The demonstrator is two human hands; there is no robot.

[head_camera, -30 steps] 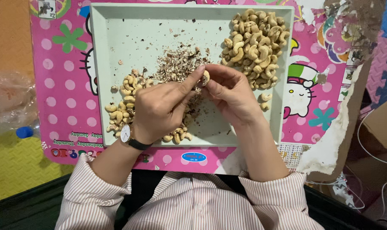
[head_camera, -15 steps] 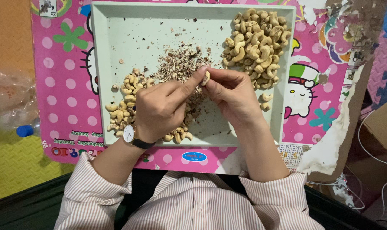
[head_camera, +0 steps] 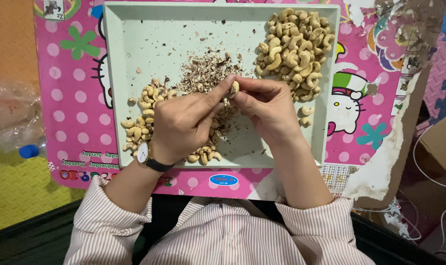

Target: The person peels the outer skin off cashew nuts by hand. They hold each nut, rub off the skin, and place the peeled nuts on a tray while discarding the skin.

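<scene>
Sleeves: two striped pink-and-white shirt sleeves (head_camera: 110,221) lie at the near edge, pushed up over both forearms.
Watch: a small round wristwatch with a dark strap (head_camera: 144,153) sits on the left wrist.
Left hand: the left hand (head_camera: 181,122) is curled above the tray, thumb and forefinger pressed together on the nut.
Right hand: the right hand (head_camera: 267,108) meets it from the other side, its fingertips pinching the same nut.
Nut: one pale cashew nut (head_camera: 234,87) is held between both hands, above the middle of the tray and just over the husk heap.
Tray: a pale green rectangular plastic tray (head_camera: 134,34) carries everything and rests on the worktop.
Near pile: a heap of pale curved cashew nuts (head_camera: 139,127) lies in the left part of the tray, partly under the left hand.
Husks: a heap of brown crumbled nut skins (head_camera: 203,71) lies in the middle of the tray.
Far pile: a bigger heap of cashew nuts (head_camera: 294,46) fills the far right corner of the tray.
Worktop: a pink worktop with white dots and cartoon pictures (head_camera: 70,98) lies under the tray, its covering torn at the right side.
</scene>
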